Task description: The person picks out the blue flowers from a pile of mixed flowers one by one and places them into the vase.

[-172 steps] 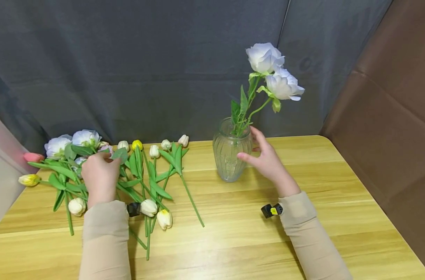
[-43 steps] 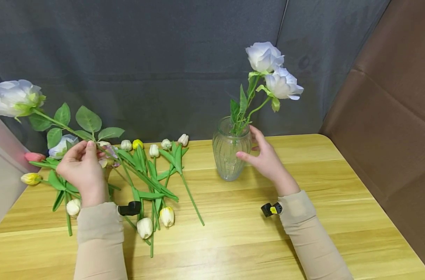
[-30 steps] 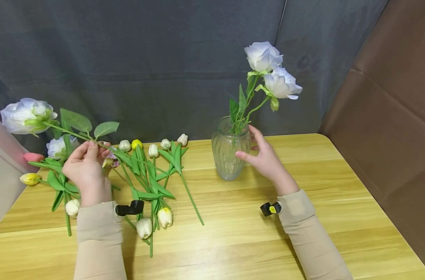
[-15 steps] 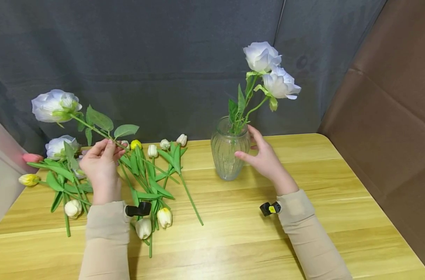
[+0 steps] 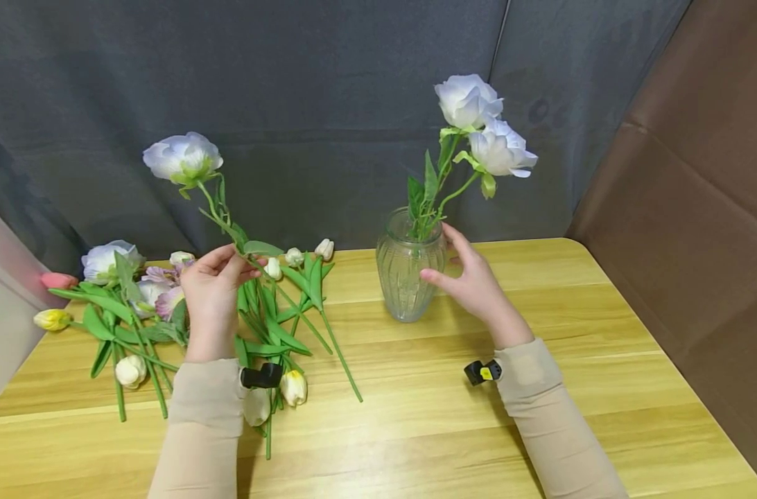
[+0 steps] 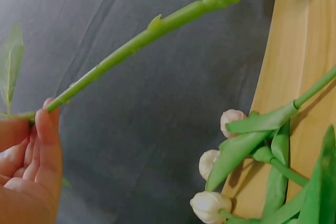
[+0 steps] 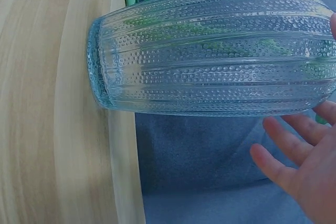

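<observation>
My left hand (image 5: 211, 305) pinches the green stem of a white artificial peony (image 5: 184, 156), bloom tilted up and left. In the left wrist view its thumb and fingertips grip the thorned stem (image 6: 142, 40), which slants up and right. My right hand (image 5: 478, 287) holds the ribbed glass vase (image 5: 410, 277), thumb in front and fingers round the far side near the rim. Its lower fingers spread loosely beside the glass in the right wrist view (image 7: 286, 156). Two white peonies (image 5: 502, 149) stand in the vase, leaning right.
Left of the vase lie several artificial tulips (image 5: 293, 388), white and yellow, on the wooden table (image 5: 416, 430). Another white peony (image 5: 109, 262) and pinkish flowers (image 5: 166, 294) lie at far left, beside a pink tulip (image 5: 59, 281). A dark curtain (image 5: 328, 125) hangs behind.
My left hand has lifted the peony out of the pile and carried it right, its bloom turning more upright. The right hand stays at the vase.
</observation>
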Demonstrator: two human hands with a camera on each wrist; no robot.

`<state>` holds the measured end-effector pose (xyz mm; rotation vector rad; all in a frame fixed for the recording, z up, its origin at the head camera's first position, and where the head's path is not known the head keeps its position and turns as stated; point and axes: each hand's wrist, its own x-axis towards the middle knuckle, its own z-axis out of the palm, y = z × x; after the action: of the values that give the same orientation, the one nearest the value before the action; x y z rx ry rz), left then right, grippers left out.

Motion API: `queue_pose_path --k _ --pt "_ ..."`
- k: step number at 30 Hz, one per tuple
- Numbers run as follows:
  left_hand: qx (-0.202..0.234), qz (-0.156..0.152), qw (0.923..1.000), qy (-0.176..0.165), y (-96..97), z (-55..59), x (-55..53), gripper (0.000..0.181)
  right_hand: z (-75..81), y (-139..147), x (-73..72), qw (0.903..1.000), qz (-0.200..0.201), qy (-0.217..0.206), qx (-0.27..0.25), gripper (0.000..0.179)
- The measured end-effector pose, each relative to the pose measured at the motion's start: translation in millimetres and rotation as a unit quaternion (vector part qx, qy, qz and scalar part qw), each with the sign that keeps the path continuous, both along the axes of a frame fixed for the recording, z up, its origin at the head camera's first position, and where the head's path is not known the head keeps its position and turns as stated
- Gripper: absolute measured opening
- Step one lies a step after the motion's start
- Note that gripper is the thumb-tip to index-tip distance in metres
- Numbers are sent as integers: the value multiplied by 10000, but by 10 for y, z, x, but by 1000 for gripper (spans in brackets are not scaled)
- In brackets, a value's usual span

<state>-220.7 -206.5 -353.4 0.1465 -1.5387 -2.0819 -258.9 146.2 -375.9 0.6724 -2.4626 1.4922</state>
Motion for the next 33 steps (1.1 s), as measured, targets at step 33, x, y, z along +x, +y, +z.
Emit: queue_pose_path --k 33 --pt "-1128 -1040 9871 456 416 97 104 10 277 -159 266 9730 -735 1685 -1394 30"
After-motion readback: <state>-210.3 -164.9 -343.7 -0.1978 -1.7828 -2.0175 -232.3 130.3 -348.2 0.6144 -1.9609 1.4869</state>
